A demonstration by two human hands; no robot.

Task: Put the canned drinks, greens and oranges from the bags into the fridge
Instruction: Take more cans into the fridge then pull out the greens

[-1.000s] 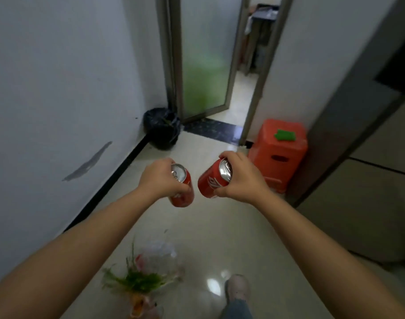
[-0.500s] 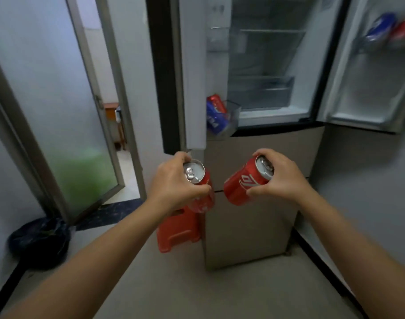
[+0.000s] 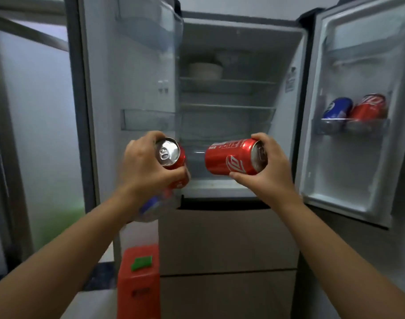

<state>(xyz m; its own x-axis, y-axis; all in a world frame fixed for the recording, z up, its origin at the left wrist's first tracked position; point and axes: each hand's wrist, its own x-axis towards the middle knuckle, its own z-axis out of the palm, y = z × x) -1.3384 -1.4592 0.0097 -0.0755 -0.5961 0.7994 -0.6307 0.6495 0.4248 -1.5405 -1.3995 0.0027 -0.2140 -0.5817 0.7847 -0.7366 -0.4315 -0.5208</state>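
Observation:
My left hand [image 3: 146, 166] grips a red can [image 3: 171, 157], its silver top facing me. My right hand [image 3: 270, 166] holds a second red can [image 3: 229, 160] lying sideways. Both cans hang in front of the open fridge [image 3: 227, 111], level with its lowest shelf. The right door's bin [image 3: 353, 127] holds a blue can [image 3: 337, 109] and a red can [image 3: 369, 108]. Behind my left wrist, a blue can [image 3: 151, 206] shows in the left door's lower bin, partly hidden. The bags, greens and oranges are out of sight.
A white bowl [image 3: 205, 70] sits on the fridge's top shelf. A red plastic stool [image 3: 139, 284] with a green item [image 3: 141, 262] on it stands on the floor at the left door's foot. A frosted glass door [image 3: 35, 134] is at the left.
My view has swung from the hallway floor and bags to face the open fridge squarely. Both hands have come closer to the shelves, still holding their cans.

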